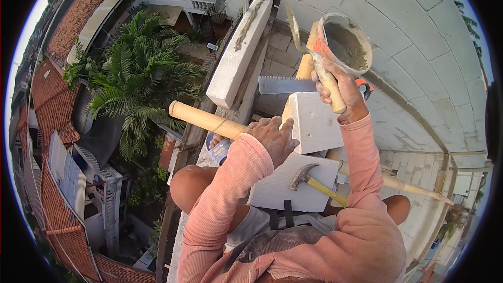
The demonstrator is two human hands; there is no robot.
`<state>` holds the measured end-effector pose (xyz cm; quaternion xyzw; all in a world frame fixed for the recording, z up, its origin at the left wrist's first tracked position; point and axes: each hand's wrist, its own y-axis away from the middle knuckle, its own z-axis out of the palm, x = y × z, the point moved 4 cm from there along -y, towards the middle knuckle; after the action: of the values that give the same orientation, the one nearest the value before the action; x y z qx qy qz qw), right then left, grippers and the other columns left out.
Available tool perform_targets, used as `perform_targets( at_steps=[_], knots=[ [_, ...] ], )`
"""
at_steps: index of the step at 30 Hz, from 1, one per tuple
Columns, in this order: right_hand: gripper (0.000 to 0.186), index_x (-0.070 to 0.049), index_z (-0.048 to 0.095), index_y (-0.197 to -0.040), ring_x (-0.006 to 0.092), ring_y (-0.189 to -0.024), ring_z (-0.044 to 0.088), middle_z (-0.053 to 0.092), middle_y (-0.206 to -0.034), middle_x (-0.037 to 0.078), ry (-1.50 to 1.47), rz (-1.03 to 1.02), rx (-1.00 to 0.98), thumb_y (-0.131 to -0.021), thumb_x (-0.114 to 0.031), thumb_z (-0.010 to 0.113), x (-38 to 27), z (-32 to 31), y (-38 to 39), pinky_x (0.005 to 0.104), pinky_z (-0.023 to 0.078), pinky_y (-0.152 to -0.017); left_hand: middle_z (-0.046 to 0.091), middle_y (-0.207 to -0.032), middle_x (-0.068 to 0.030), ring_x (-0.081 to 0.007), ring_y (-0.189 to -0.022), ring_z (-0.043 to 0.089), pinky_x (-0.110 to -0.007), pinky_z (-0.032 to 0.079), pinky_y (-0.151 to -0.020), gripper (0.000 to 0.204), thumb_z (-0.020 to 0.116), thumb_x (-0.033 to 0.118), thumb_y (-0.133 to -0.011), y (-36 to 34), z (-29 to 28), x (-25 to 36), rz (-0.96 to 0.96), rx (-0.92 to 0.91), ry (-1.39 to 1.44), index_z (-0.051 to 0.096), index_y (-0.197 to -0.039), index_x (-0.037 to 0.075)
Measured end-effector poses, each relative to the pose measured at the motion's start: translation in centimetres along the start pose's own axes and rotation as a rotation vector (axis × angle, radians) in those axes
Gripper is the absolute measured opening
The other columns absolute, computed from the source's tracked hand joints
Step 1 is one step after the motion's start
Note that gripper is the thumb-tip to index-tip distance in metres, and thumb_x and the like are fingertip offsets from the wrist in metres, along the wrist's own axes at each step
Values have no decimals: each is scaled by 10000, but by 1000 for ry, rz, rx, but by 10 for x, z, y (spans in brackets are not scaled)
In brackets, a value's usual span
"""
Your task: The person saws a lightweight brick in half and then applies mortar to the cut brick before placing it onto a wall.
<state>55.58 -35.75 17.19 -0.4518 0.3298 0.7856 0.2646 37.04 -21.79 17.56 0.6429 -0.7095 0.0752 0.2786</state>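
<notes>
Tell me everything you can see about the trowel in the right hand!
The trowel has a thin blade, seen nearly edge-on, and a rounded, pale handle that looks wooden. Dried-looking grey smears coat the blade and neck. The right hand grips the handle, its butt end slanting down toward the person. The blade points up and away, left of the bucket; whether they touch is unclear.

A pale block wall [419, 26] is rising on the right. Tiled roofs [63, 91] and palms [133, 68] are spreading below.
</notes>
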Motion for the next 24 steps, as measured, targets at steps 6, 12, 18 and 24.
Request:
perform_targets(
  at_steps=[6,12,18,24],
  knots=[
    [305,-35,661,-1159,149,-642,640,677,-904,76,1247,60,399,-936,-242,638,-141,-125,39,312,554,-590,535,-1391,-238,-373,-1324,509,-481,387,-1142,593,453,409,-1027,8,-7,0,-37,-31,-16,430,-1469,14],
    [328,-78,712,-1091,335,-938,719,728,-1008,168,2500,156,400,-811,-248,717,-122,-165,-55,452,566,-754,545,-1379,-230,-373,-1310,522,-470,390,-1140,600,438,420,-1029,-7,-7,5,-52,-124,12,426,-1473,17],
    [225,-95,760,-955,285,-818,720,727,-894,142,2354,187,-125,-770,-218,722,-137,-108,-69,416,564,-688,559,-1340,-233,-384,-1271,550,-493,407,-1120,601,448,416,-1028,-6,-8,3,-56,-60,-61,417,-1475,15],
    [330,-51,732,-1133,143,-537,557,653,-776,51,1337,264,157,-821,-137,669,-137,-205,-11,305,470,-478,548,-1336,-241,-401,-1273,546,-514,399,-1128,588,436,419,-1037,-21,9,1,-21,-63,-31,424,-1461,12]
  ],
)
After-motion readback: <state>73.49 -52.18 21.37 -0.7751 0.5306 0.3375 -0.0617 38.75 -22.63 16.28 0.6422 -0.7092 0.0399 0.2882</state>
